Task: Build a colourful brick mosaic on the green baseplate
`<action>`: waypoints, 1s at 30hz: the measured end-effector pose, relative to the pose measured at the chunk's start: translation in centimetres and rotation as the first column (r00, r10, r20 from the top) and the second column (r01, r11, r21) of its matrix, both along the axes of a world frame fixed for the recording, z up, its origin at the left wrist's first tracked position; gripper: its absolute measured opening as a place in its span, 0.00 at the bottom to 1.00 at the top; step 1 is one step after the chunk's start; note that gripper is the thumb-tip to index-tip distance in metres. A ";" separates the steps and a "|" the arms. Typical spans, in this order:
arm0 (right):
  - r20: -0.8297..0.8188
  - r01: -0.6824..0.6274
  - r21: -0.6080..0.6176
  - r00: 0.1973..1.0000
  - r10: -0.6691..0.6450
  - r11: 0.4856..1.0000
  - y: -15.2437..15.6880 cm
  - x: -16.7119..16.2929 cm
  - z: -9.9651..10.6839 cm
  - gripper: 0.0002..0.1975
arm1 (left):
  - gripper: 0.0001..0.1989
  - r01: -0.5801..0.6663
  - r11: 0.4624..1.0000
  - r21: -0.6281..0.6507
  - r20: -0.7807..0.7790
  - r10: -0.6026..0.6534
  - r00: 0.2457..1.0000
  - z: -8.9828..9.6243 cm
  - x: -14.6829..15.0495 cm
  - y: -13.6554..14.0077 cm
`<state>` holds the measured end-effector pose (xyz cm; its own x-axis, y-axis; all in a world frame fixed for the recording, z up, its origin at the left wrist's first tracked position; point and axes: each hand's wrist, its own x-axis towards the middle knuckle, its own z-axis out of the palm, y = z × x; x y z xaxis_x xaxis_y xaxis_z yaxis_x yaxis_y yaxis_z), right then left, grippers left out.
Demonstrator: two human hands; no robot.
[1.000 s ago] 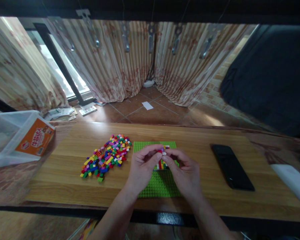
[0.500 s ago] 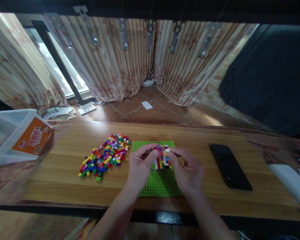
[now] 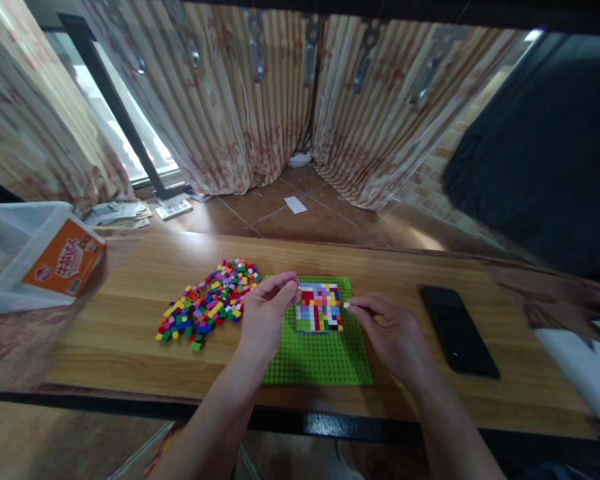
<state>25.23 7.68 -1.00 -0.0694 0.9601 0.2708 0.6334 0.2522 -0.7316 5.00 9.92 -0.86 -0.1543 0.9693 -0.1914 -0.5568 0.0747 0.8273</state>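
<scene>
Tabletop (image 3: 400, 267) bears green baseplate (image 3: 320, 363), near edges roughly parallel.

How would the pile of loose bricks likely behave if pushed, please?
The pile of loose bricks would probably scatter, since its pieces lie jumbled. Each is likely light, being so small, and boxy shapes suggest sliding, not rolling.

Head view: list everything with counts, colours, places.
Table: one, brown, centre
Baseplate: one, green, on table
Brick panel: one, multicoloured, on baseplate
Loose bricks: many, multicoloured, table's left
Single brick: one, white, panel's right
Small piece: one, reddish, panel's left
Phone: one, black, table's right
Bin: one, translucent, far left
Papers: several, whitish, around table
Curtains: several, patterned beige, behind
Window: one, pale, upper left
Metal pieces: about six, silver, top
Cloth: one, dark, upper right
Left hand: one, bare, pinching small piece
Right hand: one, bare, pinching single brick
</scene>
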 end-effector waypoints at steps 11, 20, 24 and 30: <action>-0.042 -0.004 -0.103 0.999 -0.001 0.995 0.5 -0.6 -1.1 0.08 | 0.13 -0.002 1.000 -0.013 -0.001 0.002 1.000 0.1 -0.2 0.1; -0.266 0.056 -0.228 0.957 -0.117 0.972 0.7 -1.0 -1.8 0.07 | 0.13 -0.010 1.000 -0.008 0.008 0.010 1.000 0.0 -0.1 0.1; -0.290 0.050 -0.224 0.950 -0.116 0.973 0.7 -1.1 -1.9 0.07 | 0.13 -0.007 1.000 -0.011 0.018 0.007 1.000 0.0 -0.1 0.1; -0.259 0.046 -0.187 0.961 -0.094 0.981 0.7 -1.1 -2.0 0.07 | 0.13 -0.005 0.999 -0.034 0.011 0.005 1.000 0.2 -0.1 0.0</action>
